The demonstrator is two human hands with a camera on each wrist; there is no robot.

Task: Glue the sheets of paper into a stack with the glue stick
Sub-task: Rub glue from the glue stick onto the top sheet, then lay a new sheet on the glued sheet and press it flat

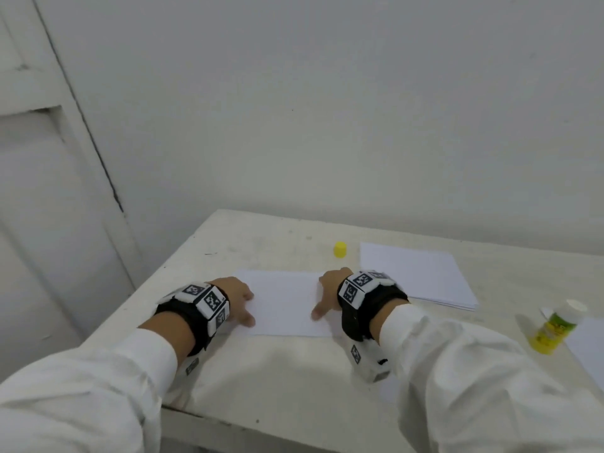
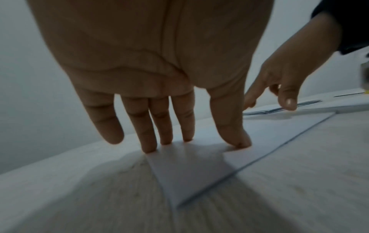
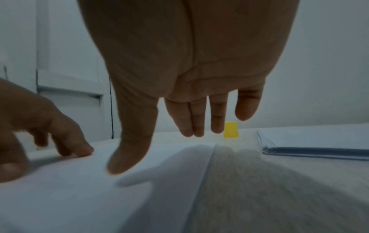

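A white sheet of paper [image 1: 284, 302] lies flat on the table between my hands. My left hand [image 1: 240, 300] is open, and its straight fingertips [image 2: 148, 148] and thumb press the sheet's left end [image 2: 191, 173]. My right hand [image 1: 327, 294] hovers open over the right end [image 3: 139, 181]; whether its thumb [image 3: 123, 160] touches the paper is unclear. A stack of white sheets [image 1: 418, 276] [image 3: 319, 145] lies to the right. The uncapped glue stick [image 1: 555, 326] with a yellow-green label stands further right. Its yellow cap [image 1: 340, 249] [image 3: 230, 129] stands behind the sheet.
The white table [image 1: 294, 371] ends at a front edge close to my sleeves and at a left edge beside my left wrist. A white wall [image 1: 327, 109] rises behind it, with a door panel at the left. Another paper [image 1: 588, 351] lies at the far right.
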